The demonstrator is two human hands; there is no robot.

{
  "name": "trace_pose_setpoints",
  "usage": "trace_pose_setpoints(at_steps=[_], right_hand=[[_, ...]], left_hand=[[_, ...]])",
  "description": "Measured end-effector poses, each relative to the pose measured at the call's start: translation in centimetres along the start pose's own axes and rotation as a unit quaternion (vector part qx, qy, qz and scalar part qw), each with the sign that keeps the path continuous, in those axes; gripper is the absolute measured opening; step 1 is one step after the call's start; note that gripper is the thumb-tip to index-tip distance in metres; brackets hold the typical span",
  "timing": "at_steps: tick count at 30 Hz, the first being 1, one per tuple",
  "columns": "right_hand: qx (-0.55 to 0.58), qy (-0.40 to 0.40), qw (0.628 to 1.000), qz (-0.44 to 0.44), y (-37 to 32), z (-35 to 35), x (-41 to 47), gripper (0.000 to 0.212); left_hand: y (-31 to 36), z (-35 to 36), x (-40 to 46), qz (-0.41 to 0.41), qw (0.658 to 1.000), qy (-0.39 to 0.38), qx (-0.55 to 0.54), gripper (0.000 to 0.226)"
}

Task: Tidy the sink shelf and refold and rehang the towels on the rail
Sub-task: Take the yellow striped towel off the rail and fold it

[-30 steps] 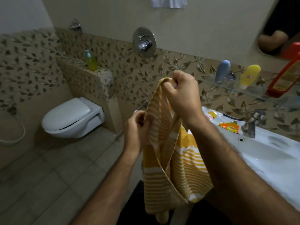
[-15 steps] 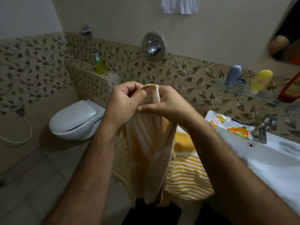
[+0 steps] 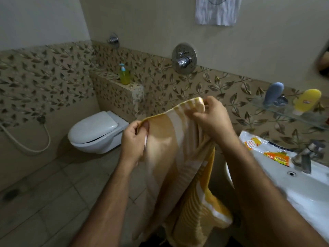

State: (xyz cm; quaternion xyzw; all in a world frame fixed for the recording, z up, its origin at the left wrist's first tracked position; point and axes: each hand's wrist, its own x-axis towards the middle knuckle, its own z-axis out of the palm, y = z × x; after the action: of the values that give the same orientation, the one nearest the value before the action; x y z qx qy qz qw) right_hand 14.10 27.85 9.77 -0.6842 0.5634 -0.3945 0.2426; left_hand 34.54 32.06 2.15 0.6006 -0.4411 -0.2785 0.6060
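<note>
A yellow towel with white stripes point(image 3: 174, 157) hangs in front of me, stretched along its top edge. My left hand point(image 3: 133, 141) pinches its left corner. Higher and to the right, my right hand point(image 3: 211, 120) pinches the other corner. The towel's lower part droops folded between my forearms. A white towel point(image 3: 216, 11) hangs high on the wall; its rail is out of view. The glass sink shelf point(image 3: 288, 113) at right carries a grey-blue bottle point(image 3: 273, 93), a yellow bottle point(image 3: 307, 100) and a small round metal thing between them.
A white sink point(image 3: 302, 189) with a metal tap point(image 3: 306, 155) sits at right, plastic packets point(image 3: 263, 148) on its rim. A wall-hung toilet point(image 3: 96, 132) stands left, a green soap dispenser point(image 3: 124, 75) on the ledge behind. A mixer valve point(image 3: 184, 58) juts from the wall.
My hands, which met at one bunched point of the towel, have drawn apart along its top edge, spreading it wide. The view has tilted up, showing more of the white towel.
</note>
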Motion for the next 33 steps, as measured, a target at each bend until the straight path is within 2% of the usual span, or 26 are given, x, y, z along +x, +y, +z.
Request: trace_pose_setpoints(at_steps=[1, 3, 5, 7, 8, 9, 10, 12, 13, 15, 18, 20, 21, 22, 23, 25, 28, 31, 33], right_hand=[[-0.050, -0.029, 0.998, 0.006, 0.2, 0.2, -0.2, 0.064], [-0.056, -0.113, 0.992, -0.013, 0.6, 0.7, -0.7, 0.102], [-0.017, -0.170, 0.984, -0.055, 0.8, 0.9, -1.2, 0.110], [0.057, -0.203, 0.976, -0.053, 1.1, 0.7, -1.4, 0.101], [0.105, -0.204, 0.973, -0.033, 1.6, 0.7, -1.3, 0.089], [0.140, -0.181, 0.973, -0.004, 2.2, 0.7, -1.2, 0.073], [0.143, -0.127, 0.981, 0.025, 3.0, 0.8, -0.8, 0.055], [0.046, 0.009, 0.996, 0.077, 4.4, 1.0, -0.3, 0.031], [-0.008, 0.023, 0.995, 0.101, 5.0, 1.1, -0.2, 0.032], [-0.040, -0.034, 0.991, 0.123, 5.4, 1.2, -0.6, 0.041], [-0.001, -0.117, 0.990, 0.075, 4.8, 1.1, -1.8, 0.072], [-0.010, -0.153, 0.988, -0.010, 4.3, 0.9, -1.9, 0.091], [-0.012, -0.193, 0.980, -0.045, 4.1, 0.9, -1.9, 0.094], [-0.012, -0.239, 0.969, -0.066, 4.0, 0.9, -1.8, 0.088], [-0.009, -0.275, 0.958, -0.081, 4.0, 1.0, -1.8, 0.073], [0.007, -0.299, 0.951, -0.080, 4.1, 1.1, -2.0, 0.029], [0.080, -0.265, 0.961, -0.015, 4.7, 0.4, -2.0, 0.027], [0.127, -0.153, 0.978, 0.055, 5.7, -1.5, -1.4, 0.024], [0.123, -0.080, 0.986, 0.086, 6.5, -2.6, -1.2, 0.025]], left_hand=[[0.7, 0.0, 0.2, 0.017, 1.000, -0.016, 0.004, 0.021], [2.5, 0.3, 0.4, 0.058, 0.991, -0.074, 0.091, 0.014], [3.8, 0.8, 0.4, 0.081, 0.967, -0.096, 0.223, 0.017], [5.0, 1.4, 0.2, 0.078, 0.940, -0.075, 0.323, 0.022], [5.4, 1.6, 0.3, 0.068, 0.930, -0.065, 0.356, 0.024], [5.6, 1.7, 0.3, 0.052, 0.923, -0.062, 0.376, 0.026], [5.5, 1.8, 0.5, 0.041, 0.920, -0.065, 0.384, 0.029], [5.2, 1.9, 0.5, 0.028, 0.917, -0.088, 0.388, 0.035], [5.1, 2.0, 0.5, 0.024, 0.914, -0.104, 0.392, 0.036], [4.7, 2.1, 0.4, 0.013, 0.906, -0.126, 0.404, 0.036], [4.4, 2.3, 0.2, 0.025, 0.908, -0.160, 0.386, 0.030], [4.4, 2.5, 0.1, 0.047, 0.912, -0.231, 0.335, 0.017], [4.5, 2.5, 0.0, 0.059, 0.910, -0.266, 0.312, 0.013], [4.6, 2.5, -0.1, 0.070, 0.908, -0.294, 0.291, 0.013], [4.6, 2.3, -0.1, 0.078, 0.905, -0.316, 0.273, 0.012], [4.3, 2.0, 0.1, 0.088, 0.902, -0.341, 0.249, 0.011], [2.7, 1.1, 0.1, 0.058, 0.916, -0.354, 0.178, 0.013], [0.0, -0.9, -0.4, -0.012, 0.949, -0.299, 0.095, 0.019], [-1.3, -2.6, -0.5, -0.062, 0.957, -0.277, 0.061, 0.018]])
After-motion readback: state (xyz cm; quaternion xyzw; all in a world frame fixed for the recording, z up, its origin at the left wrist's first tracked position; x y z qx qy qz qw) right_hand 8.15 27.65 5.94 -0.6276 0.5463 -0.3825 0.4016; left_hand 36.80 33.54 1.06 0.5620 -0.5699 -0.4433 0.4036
